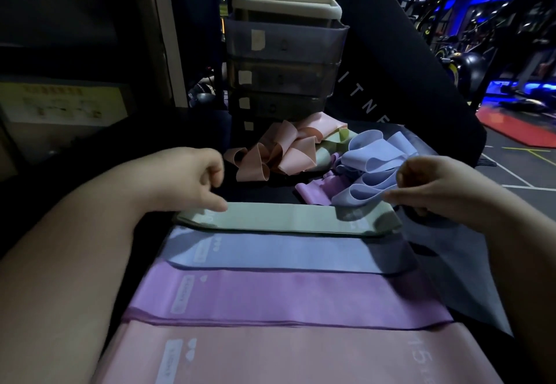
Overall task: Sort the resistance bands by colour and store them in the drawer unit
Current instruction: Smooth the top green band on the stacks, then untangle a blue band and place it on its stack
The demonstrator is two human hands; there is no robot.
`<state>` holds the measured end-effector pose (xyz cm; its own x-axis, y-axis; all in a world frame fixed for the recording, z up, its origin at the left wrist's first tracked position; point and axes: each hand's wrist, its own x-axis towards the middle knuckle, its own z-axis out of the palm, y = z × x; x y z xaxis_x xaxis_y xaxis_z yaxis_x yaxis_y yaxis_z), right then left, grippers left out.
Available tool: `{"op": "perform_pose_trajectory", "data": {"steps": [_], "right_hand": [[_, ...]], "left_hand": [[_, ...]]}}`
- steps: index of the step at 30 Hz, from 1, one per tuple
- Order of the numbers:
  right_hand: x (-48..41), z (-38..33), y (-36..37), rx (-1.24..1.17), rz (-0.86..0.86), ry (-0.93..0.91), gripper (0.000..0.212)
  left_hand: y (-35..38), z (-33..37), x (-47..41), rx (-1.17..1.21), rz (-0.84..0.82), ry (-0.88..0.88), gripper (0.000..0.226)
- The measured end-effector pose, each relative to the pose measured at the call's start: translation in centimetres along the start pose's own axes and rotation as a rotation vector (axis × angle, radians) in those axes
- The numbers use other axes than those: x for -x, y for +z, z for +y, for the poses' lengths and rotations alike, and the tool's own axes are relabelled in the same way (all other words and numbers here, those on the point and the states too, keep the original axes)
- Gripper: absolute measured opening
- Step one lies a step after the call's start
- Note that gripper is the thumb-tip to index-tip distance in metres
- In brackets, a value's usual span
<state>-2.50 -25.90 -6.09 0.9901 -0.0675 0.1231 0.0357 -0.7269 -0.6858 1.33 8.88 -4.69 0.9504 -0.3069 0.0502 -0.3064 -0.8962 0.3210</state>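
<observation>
Resistance bands laid flat in rows, green band (270,219) farthest at 12 o'clock.

Left hand (192,179) loosely curled, fingertip pressing the green band's left end. Right hand (436,188) pinches a loose blue band (370,179) at 2 o'clock. Nearer: flat blue (285,252), purple (285,296), pink (285,353). Tangled pile (288,148) beyond; drawer unit (285,61) at 12, drawers closed.

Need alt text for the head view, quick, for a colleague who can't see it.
Two bare hands flatten a green band, the farthest of four laid flat: green, blue, purple, pink. Beyond lies a loose band pile before a closed drawer unit.
</observation>
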Motion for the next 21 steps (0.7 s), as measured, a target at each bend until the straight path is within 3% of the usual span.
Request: {"op": "perform_pose_trajectory", "data": {"steps": [3, 13, 15, 17, 21], "right_hand": [[-0.4, -0.5, 1.4, 0.151, 0.122, -0.088, 0.023], [-0.9, -0.4, 2.3, 0.380, 0.015, -0.206, 0.023], [-1.2, -0.2, 2.5, 0.434, 0.088, -0.243, 0.015], [-1.5, 0.1, 2.6, 0.395, 0.218, -0.257, 0.021], [-1.5, -0.5, 2.2, 0.092, 0.542, -0.356, 0.020]], "left_hand": [[1.6, 1.5, -0.6, 0.058, 0.002, 0.079, 0.025], [3.6, 3.3, -0.9, 0.129, -0.073, 0.221, 0.021], [3.8, 3.4, -0.9, 0.142, -0.124, 0.234, 0.022], [3.9, 3.3, -1.0, 0.154, -0.144, 0.241, 0.022], [3.7, 3.2, -0.9, 0.195, -0.156, 0.243, 0.024]]}}
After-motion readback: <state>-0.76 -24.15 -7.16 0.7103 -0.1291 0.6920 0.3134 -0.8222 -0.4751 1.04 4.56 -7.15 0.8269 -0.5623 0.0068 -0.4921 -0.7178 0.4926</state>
